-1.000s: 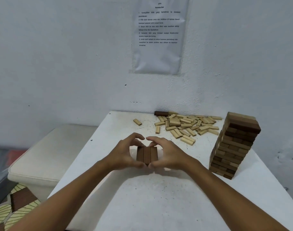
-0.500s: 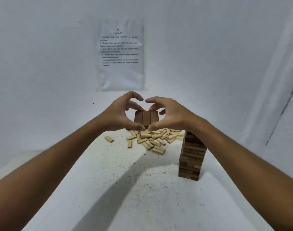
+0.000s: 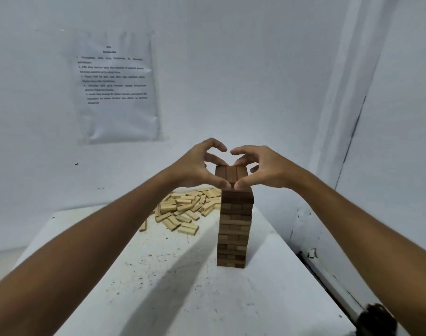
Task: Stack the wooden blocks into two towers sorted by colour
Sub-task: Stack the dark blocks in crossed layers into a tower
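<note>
A tall tower of dark brown blocks stands on the white table right of centre. Just above its top I hold a flat row of three dark brown blocks side by side. My left hand pinches the row from the left and my right hand pinches it from the right, thumbs at the near edge and fingers curled over the far edge. Whether the row touches the tower top I cannot tell. A loose heap of light wooden blocks lies behind the tower, to its left.
The table stands in a corner, with a white wall behind and another close on the right. A printed sheet hangs on the back wall. A dark object sits at the table's near right edge.
Both hands lifted the row of three dark blocks off the table and carried it up and to the right, from the table's middle to just over the tower.
</note>
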### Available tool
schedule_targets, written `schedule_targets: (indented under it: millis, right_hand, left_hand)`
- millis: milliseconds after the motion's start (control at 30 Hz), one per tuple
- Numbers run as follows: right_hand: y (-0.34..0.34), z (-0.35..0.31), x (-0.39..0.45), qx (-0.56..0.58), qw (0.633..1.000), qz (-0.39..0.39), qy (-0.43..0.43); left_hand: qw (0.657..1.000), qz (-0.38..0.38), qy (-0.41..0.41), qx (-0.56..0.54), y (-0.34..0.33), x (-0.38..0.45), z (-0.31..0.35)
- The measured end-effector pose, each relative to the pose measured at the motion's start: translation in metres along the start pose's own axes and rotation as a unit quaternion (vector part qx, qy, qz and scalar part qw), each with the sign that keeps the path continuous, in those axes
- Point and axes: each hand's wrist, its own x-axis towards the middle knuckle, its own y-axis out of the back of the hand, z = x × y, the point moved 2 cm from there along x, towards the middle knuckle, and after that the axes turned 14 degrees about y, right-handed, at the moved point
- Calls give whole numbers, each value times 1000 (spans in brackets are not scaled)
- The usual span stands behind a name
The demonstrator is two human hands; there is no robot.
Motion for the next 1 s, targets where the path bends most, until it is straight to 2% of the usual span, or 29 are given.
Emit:
schedule_targets:
  millis: [300, 1000]
  right_hand:
    - [3, 25, -11, 23, 999, -14, -31]
    - [-7, 33, -11, 39, 999, -16, -25]
  left_hand:
    - [999, -31, 21, -6, -23, 20, -6]
    - [998, -43, 32, -15, -30, 17, -18]
